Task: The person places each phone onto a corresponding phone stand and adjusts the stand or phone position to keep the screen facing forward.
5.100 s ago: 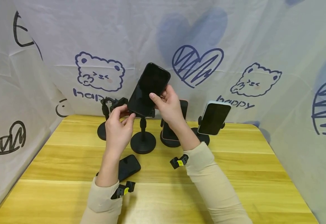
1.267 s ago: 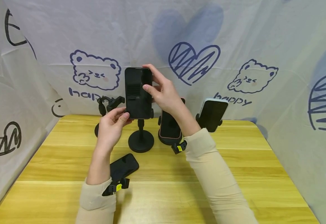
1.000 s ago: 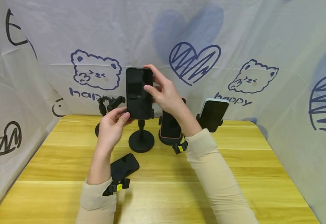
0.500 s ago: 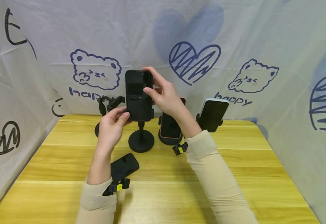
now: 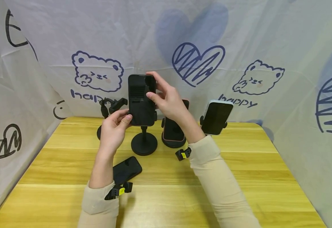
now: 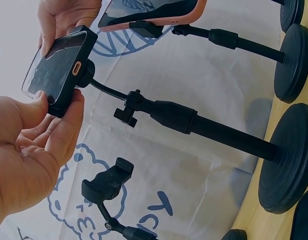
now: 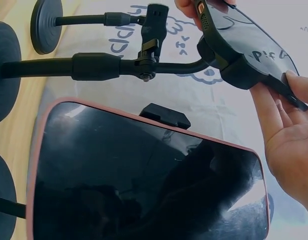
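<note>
A black smartphone (image 5: pixel 138 110) stands upright, screen toward me, in the clamp of a black phone stand (image 5: pixel 144 144). My right hand (image 5: pixel 170 103) pinches its upper right side, thumb on the screen and fingers behind. At the lower left corner my left hand (image 5: pixel 113 129) holds the phone and clamp, thumb in front and fingers behind. In the left wrist view the clamp arms grip the lower part of the phone (image 6: pixel 51 75), and an orange-rimmed port shows on its bottom edge. The right wrist view shows a clamp arm (image 7: pixel 238 72) along the phone's side.
An unloaded phone stand (image 5: pixel 104 110) is behind my left hand. To the right, a pink-edged phone (image 5: pixel 173 131) and a light-blue-edged phone (image 5: pixel 217 118) sit in stands. Another black phone (image 5: pixel 127 170) lies on the wooden table (image 5: pixel 240 177). A printed cloth hangs behind.
The phone was tilted and higher earlier; it now stands upright. Over the last second my right hand and the phone have moved slightly down, while my left hand has stayed in place.
</note>
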Available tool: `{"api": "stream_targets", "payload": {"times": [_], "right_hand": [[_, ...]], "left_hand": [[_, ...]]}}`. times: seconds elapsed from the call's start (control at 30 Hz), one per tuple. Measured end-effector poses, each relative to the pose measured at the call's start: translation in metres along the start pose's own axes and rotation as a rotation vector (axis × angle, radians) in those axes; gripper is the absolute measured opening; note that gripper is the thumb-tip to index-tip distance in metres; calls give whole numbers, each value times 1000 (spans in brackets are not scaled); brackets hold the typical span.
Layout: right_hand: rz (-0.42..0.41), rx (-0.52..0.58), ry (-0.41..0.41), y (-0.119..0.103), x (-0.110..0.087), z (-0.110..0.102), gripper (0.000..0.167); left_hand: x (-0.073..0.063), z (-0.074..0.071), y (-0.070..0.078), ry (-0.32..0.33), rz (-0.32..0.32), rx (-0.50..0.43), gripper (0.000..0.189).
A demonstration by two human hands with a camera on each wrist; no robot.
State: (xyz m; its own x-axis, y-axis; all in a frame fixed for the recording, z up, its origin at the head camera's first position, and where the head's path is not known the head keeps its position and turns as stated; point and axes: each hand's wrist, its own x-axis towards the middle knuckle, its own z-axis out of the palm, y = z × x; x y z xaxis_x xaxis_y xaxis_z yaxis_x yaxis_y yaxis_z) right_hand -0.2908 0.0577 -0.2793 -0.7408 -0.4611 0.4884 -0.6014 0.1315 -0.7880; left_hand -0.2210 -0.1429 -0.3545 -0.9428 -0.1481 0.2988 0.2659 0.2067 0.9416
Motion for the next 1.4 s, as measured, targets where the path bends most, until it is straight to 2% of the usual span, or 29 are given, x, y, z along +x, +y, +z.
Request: {"api": "stream_targets", "payload": {"times": [0.37, 0.8, 1.03, 1.4], "right_hand": [[-16, 42, 29, 2, -4, 1, 59], [-23, 28, 19, 3, -2, -1, 57], [-30, -7, -4, 9, -6, 4, 57], [-39, -3, 29, 12, -11, 5, 56]], "left_hand": [[-1, 1, 1, -3, -11, -5, 38], [-1, 1, 2, 3, -3, -8, 37], [-1, 0, 3, 22, -21, 44, 37], [-1, 1, 3, 20, -19, 45, 36]]}}
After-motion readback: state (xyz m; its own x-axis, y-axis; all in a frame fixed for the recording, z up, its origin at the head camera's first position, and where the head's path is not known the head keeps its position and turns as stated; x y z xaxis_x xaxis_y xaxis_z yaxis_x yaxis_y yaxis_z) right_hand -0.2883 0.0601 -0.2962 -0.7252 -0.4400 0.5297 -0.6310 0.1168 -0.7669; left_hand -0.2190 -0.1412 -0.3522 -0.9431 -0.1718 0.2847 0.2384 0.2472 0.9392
